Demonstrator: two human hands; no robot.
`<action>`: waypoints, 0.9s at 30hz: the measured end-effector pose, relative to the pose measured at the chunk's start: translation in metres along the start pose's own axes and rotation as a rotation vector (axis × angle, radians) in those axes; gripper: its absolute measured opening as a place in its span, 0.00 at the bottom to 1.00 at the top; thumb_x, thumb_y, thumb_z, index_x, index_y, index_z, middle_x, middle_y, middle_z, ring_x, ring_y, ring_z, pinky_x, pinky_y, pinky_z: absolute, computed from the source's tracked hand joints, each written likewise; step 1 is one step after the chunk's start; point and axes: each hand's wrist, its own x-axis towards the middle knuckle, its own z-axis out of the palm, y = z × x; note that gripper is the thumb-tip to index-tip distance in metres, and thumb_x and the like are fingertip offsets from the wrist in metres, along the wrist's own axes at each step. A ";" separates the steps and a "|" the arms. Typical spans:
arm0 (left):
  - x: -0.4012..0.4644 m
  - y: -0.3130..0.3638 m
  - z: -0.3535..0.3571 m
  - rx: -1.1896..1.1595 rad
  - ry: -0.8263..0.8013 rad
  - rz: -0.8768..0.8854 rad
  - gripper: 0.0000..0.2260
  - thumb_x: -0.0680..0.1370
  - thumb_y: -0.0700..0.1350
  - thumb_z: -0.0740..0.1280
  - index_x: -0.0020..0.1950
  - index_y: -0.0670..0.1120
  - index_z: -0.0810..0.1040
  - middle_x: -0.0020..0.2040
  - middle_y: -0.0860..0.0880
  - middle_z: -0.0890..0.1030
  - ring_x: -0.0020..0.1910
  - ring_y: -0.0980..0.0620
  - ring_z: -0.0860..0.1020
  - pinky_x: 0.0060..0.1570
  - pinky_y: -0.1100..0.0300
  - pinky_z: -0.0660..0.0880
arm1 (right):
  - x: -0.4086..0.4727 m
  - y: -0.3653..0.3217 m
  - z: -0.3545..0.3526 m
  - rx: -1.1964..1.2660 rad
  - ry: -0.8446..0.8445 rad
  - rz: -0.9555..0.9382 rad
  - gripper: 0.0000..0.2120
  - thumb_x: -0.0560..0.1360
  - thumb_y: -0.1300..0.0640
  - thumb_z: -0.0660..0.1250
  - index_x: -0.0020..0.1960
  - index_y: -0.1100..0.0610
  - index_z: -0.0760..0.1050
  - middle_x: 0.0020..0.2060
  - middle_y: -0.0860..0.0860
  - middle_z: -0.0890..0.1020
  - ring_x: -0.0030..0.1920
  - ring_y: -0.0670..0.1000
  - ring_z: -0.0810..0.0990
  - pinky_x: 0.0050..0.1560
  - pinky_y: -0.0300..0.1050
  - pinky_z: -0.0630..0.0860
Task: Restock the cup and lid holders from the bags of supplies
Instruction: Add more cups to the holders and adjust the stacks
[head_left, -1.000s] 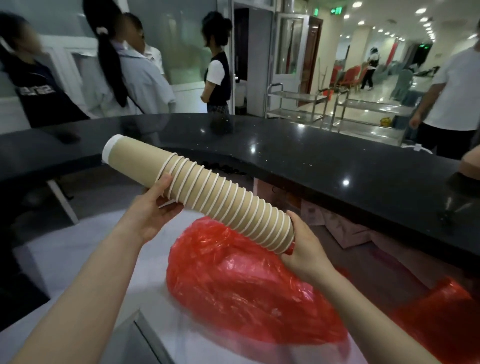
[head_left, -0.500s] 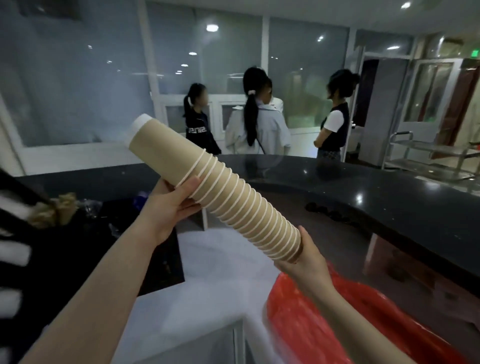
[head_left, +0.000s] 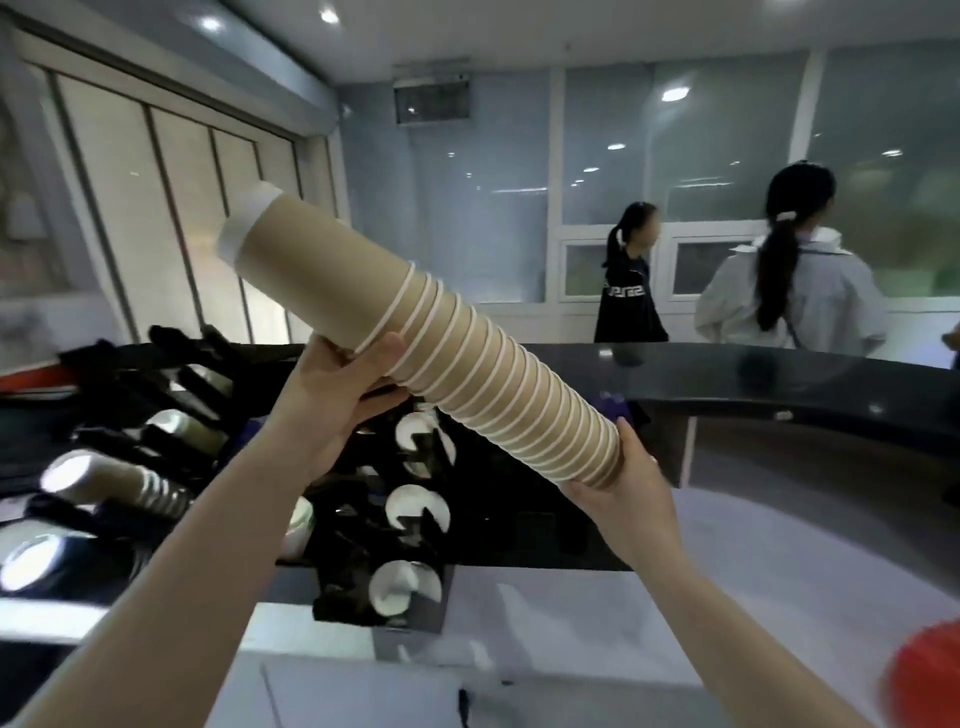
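A: Entry. A long nested stack of tan paper cups with white rims is held slantwise in the air, closed end raised toward 10 o'clock, open end lowered toward 4 o'clock.

B: Grip noted? The left hand is curled under the stack near mid-length, thumb on the near side. The right hand is cupped over the open end, its fingers hidden behind the cups. Judged: one hand carries the weight, the other stops the cups from sliding apart.

A: Agreed. Destination is taken to be the black multi-slot cup and lid holder, seen below the stack toward 6 o'clock on the dark bench. Several slots are partly filled with white cups.

B: The crumpled red plastic supply bag is logged at 4 o'clock. Loading is not yet begun.

A: Risk: telescoping if the slant is steepened.
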 end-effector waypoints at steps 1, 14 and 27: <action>-0.005 0.011 -0.026 0.010 0.030 0.019 0.24 0.67 0.50 0.72 0.61 0.49 0.72 0.54 0.49 0.83 0.51 0.49 0.83 0.42 0.57 0.80 | -0.003 -0.016 0.023 0.011 -0.011 -0.027 0.35 0.64 0.50 0.78 0.66 0.41 0.67 0.51 0.30 0.74 0.51 0.34 0.72 0.45 0.25 0.65; -0.051 0.099 -0.249 0.099 0.291 0.120 0.19 0.69 0.48 0.75 0.56 0.52 0.73 0.56 0.51 0.82 0.53 0.49 0.82 0.44 0.56 0.80 | -0.019 -0.153 0.253 0.087 -0.194 -0.190 0.37 0.67 0.62 0.76 0.72 0.56 0.63 0.67 0.55 0.67 0.61 0.48 0.70 0.59 0.29 0.65; 0.037 0.098 -0.345 0.200 0.442 0.280 0.30 0.64 0.50 0.76 0.63 0.52 0.71 0.60 0.51 0.79 0.58 0.50 0.79 0.52 0.52 0.79 | 0.103 -0.215 0.406 0.061 -0.336 -0.273 0.34 0.63 0.53 0.80 0.64 0.51 0.68 0.54 0.50 0.78 0.57 0.55 0.76 0.54 0.54 0.77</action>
